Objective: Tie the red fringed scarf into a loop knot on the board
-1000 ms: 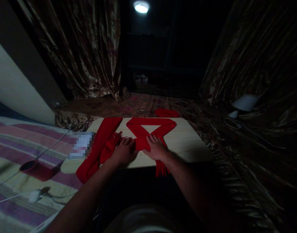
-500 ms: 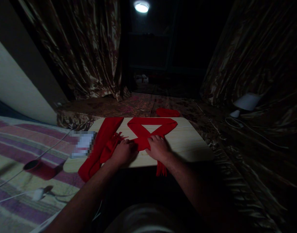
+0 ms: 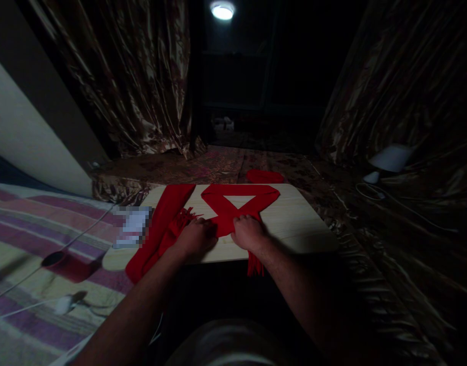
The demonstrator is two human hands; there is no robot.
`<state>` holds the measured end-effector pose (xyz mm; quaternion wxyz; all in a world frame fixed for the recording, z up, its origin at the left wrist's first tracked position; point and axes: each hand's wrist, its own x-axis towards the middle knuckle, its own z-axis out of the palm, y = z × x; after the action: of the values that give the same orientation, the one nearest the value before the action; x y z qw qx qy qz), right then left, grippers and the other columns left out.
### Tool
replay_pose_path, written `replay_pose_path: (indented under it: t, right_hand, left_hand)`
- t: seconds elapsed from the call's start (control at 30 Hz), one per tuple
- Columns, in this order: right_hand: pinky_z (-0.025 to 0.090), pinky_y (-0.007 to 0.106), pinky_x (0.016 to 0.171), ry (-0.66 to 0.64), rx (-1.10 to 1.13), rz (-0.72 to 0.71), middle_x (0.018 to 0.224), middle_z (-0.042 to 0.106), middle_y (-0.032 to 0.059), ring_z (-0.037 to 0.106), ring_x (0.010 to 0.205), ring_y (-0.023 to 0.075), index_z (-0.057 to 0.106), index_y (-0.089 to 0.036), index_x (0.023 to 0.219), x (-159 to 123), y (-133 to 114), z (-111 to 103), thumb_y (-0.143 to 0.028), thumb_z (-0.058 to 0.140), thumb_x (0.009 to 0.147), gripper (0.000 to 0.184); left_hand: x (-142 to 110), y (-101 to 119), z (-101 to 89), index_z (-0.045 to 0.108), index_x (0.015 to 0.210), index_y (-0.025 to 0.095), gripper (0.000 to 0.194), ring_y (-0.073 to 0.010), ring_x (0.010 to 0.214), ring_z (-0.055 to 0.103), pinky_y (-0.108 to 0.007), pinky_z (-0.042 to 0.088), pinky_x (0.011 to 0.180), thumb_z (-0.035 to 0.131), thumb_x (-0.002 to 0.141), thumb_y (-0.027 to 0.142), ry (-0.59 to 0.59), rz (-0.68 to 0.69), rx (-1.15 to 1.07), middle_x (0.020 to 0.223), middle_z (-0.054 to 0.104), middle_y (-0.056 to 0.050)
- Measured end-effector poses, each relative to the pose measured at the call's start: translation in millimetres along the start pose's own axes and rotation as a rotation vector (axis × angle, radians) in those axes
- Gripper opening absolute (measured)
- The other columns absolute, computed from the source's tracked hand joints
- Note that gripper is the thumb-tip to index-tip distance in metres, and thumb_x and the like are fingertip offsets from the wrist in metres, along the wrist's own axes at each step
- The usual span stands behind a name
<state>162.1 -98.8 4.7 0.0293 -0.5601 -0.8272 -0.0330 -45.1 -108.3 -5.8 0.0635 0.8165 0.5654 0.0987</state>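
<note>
A red scarf [image 3: 239,201] lies on a small light wooden table [image 3: 294,223], crossed over itself so that it frames a triangle of bare wood. My left hand [image 3: 195,237] and my right hand [image 3: 247,232] sit side by side at the crossing, fingers curled and pinching the red cloth. One fringed end hangs over the table's near edge below my right wrist. A second red scarf [image 3: 161,229] lies folded along the table's left side, its fringe beside my left hand.
A small red cloth piece [image 3: 264,176] lies behind the table. A striped blanket [image 3: 35,239] at the left carries a red cup on its side [image 3: 67,265], white cables and a blurred white object [image 3: 132,226]. A white lamp [image 3: 388,158] lies at the right. Shiny curtains hang around.
Both hands lay flat on the scarf crossing a second ago; their fingers have curled in and gathered the cloth. The hanging fringed end has shifted slightly.
</note>
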Motion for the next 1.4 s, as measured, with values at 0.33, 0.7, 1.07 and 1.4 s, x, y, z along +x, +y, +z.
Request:
replay_pose_path:
  t: [0.33, 0.7, 1.07, 1.4]
  right_hand:
    - [0.049, 0.038, 0.084, 0.008, -0.029, -0.011, 0.103, 0.071, 0.0206, 0.066, 0.098, 0.0293, 0.067, -0.008, 0.107, 1.9, -5.4, -0.5, -0.015, 0.054, 0.082, 0.03]
    - [0.051, 0.038, 0.082, -0.026, -0.061, -0.032, 0.101, 0.071, 0.0221, 0.068, 0.096, 0.0295, 0.065, -0.007, 0.109, 2.1, -9.4, -2.3, -0.01, 0.056, 0.08, 0.03]
    - [0.051, 0.037, 0.079, 0.009, -0.06, 0.005, 0.103, 0.071, 0.0207, 0.068, 0.1, 0.0294, 0.062, -0.009, 0.111, 3.3, -7.8, 2.1, -0.007, 0.047, 0.088, 0.028]
    - [0.049, 0.031, 0.076, 0.081, 0.194, 0.189, 0.105, 0.074, 0.0108, 0.07, 0.096, 0.0247, 0.058, -0.02, 0.123, 14.3, 21.9, -22.8, -0.014, 0.049, 0.086, 0.039]
  left_hand:
    - [0.7, -5.8, 7.6, 0.065, 0.128, 0.02, 0.052, -0.0287, 0.112, 0.06, -0.037, 0.045, 0.1, 0.062, 0.083, 0.046, 0.016, -0.019, -0.001, 0.121, 0.064, -0.014]
    - [1.6, -6.3, 9.7, 0.066, 0.126, 0.019, 0.052, -0.0297, 0.115, 0.058, -0.039, 0.043, 0.103, 0.063, 0.082, 0.045, 0.023, -0.011, -0.011, 0.122, 0.064, -0.014]
    - [-2.7, 4.5, 3.5, 0.067, 0.115, 0.018, 0.042, -0.0296, 0.107, 0.062, -0.038, 0.048, 0.093, 0.059, 0.084, 0.045, 0.036, -0.024, 0.053, 0.112, 0.068, -0.014]
    - [14.7, 38.9, -5.1, 0.069, 0.099, 0.018, 0.047, -0.0257, 0.086, 0.07, -0.034, 0.051, 0.075, 0.045, 0.093, 0.057, -0.054, -0.169, -0.541, 0.095, 0.074, -0.012]
